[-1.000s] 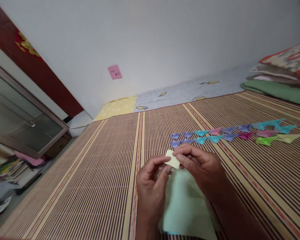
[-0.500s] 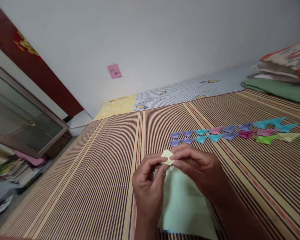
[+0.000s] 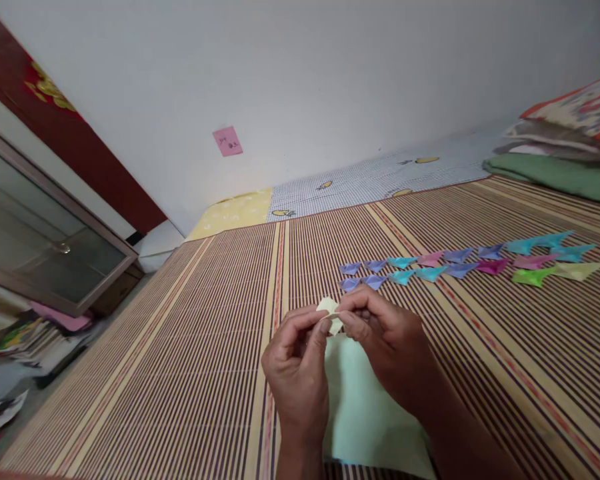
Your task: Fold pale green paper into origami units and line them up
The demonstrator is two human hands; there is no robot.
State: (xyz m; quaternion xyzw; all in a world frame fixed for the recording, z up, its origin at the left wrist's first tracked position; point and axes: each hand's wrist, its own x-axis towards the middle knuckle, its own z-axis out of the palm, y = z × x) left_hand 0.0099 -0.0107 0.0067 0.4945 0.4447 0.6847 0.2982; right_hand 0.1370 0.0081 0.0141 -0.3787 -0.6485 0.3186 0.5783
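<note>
Between my two hands is a small folded piece of pale yellow paper [image 3: 327,305], pinched by its sides. My left hand [image 3: 297,360] grips its left edge with thumb and forefinger. From the other side, my right hand [image 3: 387,333] pinches the right edge, fingers closed. A crease runs across the paper where the fingertips meet it; part of it is hidden behind them. Below the hands lies a pale green sheet [image 3: 367,407] on the striped mat. Beyond my right hand, several folded paper shapes [image 3: 431,274] in purple, blue, pink, green and yellow stand in two rows.
The striped mat [image 3: 220,320] covers the bed up to a checked cloth [image 3: 350,190] along the wall. Folded bedding [image 3: 555,175] is piled at the far right. On the left stand a glass-doored cabinet [image 3: 55,233] and a stack of books [image 3: 27,343].
The paper has tilted and now shows a fold across its middle, where before a flat diamond face showed. My right thumb has moved up onto that fold. The paper rows have not moved.
</note>
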